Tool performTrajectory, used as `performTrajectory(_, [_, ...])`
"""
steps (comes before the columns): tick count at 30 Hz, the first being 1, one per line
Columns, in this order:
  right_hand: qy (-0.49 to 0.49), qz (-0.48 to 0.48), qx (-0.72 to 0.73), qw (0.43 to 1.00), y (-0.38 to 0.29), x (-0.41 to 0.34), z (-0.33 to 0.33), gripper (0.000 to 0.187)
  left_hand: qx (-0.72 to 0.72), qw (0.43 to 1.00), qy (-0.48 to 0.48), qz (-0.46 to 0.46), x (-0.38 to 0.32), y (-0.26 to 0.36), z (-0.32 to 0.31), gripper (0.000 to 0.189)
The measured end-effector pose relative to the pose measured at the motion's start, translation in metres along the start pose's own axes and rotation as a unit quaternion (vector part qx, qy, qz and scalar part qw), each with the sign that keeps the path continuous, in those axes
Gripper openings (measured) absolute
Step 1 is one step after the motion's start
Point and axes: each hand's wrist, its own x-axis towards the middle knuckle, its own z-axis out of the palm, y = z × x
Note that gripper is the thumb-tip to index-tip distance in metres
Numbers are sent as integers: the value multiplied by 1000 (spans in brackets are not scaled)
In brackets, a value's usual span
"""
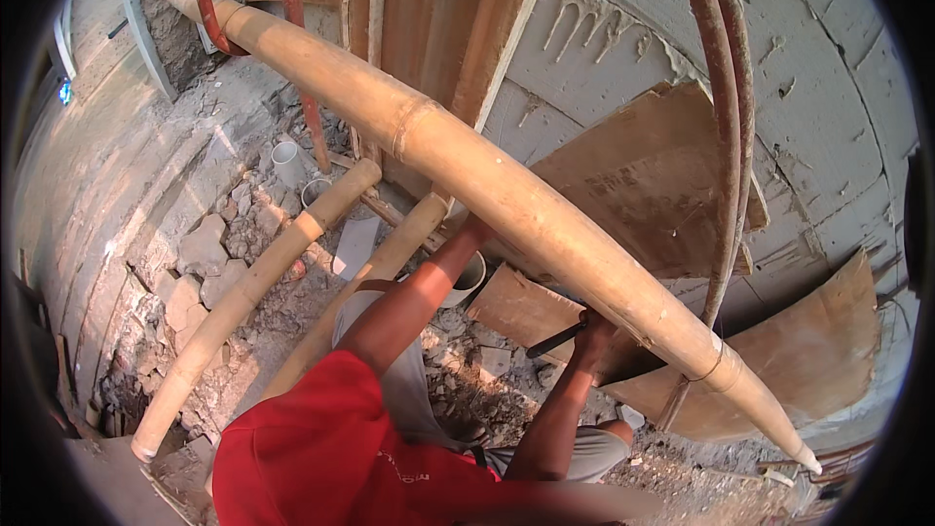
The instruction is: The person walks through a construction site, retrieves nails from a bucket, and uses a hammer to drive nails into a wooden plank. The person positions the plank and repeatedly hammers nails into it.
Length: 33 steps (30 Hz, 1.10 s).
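Observation:
A thick bamboo pole (504,168) crosses the head view diagonally, in front of my hands. My left forearm reaches up behind it, and the pole hides that hand. Below the pole, my right hand (596,329) grips a tool by its dark handle (555,342); its working end is hidden, so its kind is unclear. Left of my right hand lies a plywood piece (522,307). Behind the pole, near where my left arm disappears, stands a timber-framed plywood panel (431,29).
Two thinner bamboo poles (248,285) (398,241) slant at the left over broken rubble (201,248). Plastic pipe ends (285,153) poke up there. Red-brown metal tubes (291,14) (723,88) rise on both sides. Plywood sheets (635,183) (796,351) lean by a grey block wall (811,102).

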Motion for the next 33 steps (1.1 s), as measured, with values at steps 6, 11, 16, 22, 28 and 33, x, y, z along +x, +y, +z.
performTrajectory(6, [-165, -38, 187, 968, -8, 53, 12, 64, 215, 965, 82, 123, 60, 95, 50, 56])
performTrajectory(11, [-331, -79, 88, 936, -67, 57, 85, 64, 159, 975, 78, 136, 72, 111, 62, 60])
performTrajectory(16, [-23, -140, -283, 949, -128, 40, 162, 48, 250, 939, 166, 167, 77, 125, 65, 68])
performTrajectory(22, [147, -141, -462, 863, -109, 62, 133, 53, 281, 907, 186, 252, 61, 113, 103, 56])
performTrajectory(28, [140, -175, -153, 962, -127, 40, 206, 51, 451, 797, 102, 387, 12, 95, 109, 48])
performTrajectory(33, [103, -96, -140, 980, -116, 46, 208, 46, 453, 792, 46, 406, 23, 97, 109, 49])
